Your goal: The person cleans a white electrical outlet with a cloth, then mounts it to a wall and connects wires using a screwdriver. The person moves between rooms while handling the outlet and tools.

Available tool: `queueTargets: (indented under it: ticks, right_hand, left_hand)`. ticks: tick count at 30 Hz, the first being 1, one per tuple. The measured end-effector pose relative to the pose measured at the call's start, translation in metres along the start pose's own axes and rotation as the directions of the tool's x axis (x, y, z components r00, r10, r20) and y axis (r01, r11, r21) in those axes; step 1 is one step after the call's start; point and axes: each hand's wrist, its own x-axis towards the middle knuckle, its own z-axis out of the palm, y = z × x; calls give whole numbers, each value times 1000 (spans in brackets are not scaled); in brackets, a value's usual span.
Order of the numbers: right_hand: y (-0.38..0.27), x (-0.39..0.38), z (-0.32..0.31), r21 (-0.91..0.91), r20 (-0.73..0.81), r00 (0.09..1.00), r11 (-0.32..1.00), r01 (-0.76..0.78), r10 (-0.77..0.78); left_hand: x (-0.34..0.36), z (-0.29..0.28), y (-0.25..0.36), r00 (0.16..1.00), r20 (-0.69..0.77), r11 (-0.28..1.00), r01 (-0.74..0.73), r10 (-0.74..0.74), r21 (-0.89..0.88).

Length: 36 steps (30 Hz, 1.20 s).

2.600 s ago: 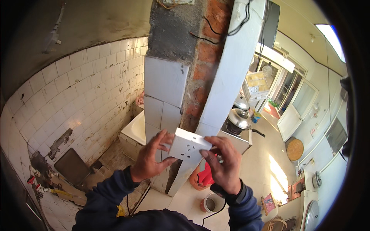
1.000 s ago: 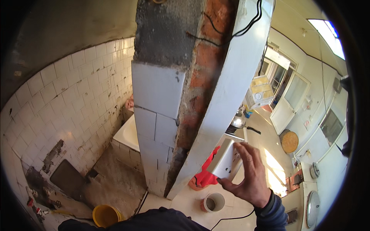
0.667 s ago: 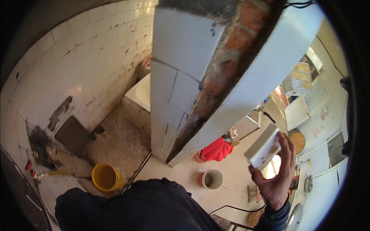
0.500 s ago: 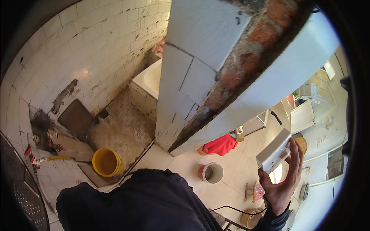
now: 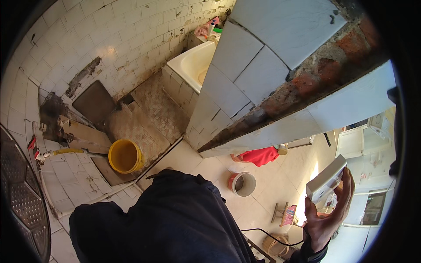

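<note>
At the right, my right hand is raised with thumb and fingers closed around a white rectangular box, like a small plastic housing. The box is tilted, one long edge up, and the hand grips it by its lower and right sides. Beyond the hand is a bright kitchen-like area. A dark cable runs near my right wrist; whether it joins the box cannot be made out. My left hand is out of sight; a dark sleeve and jacket fill the lower middle.
A tiled wall end with bare brick juts between two rooms. Left of it are a bathtub, a yellow bucket and a red-handled pipe valve. On the right-hand floor stand a pale bucket, red cloth, folding stool and basket.
My view has turned, so the brick wall end sits farther right and more of the bathtub shows. The right hand, still holding the white box, appears slightly lower and farther right.
</note>
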Motion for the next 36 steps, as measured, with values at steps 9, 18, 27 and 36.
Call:
queueTargets:
  ticks: [9, 18, 27, 36]
  right_hand:
    - [-2, 10, 3, -6, 30, 998, 999, 52, -52]
    - [-10, 35, -16, -52, 24, 988, 986, 155, -154]
    - [-4, 59, -44, -178, -85, 968, 959, 219, -237]
    - [-42, 93, -93, -285, -281, 912, 933, 218, -299]
  left_hand:
    - [22, -2, -16, 999, 9, 999, -39, 40, -28]
    - [53, -12, -18, 994, 39, 995, -104, 104, 5]
    - [-86, 30, 148, 991, -22, 885, 127, -131, 448]
    - [-369, 98, 371, -55, -106, 107, 10, 993, 994]
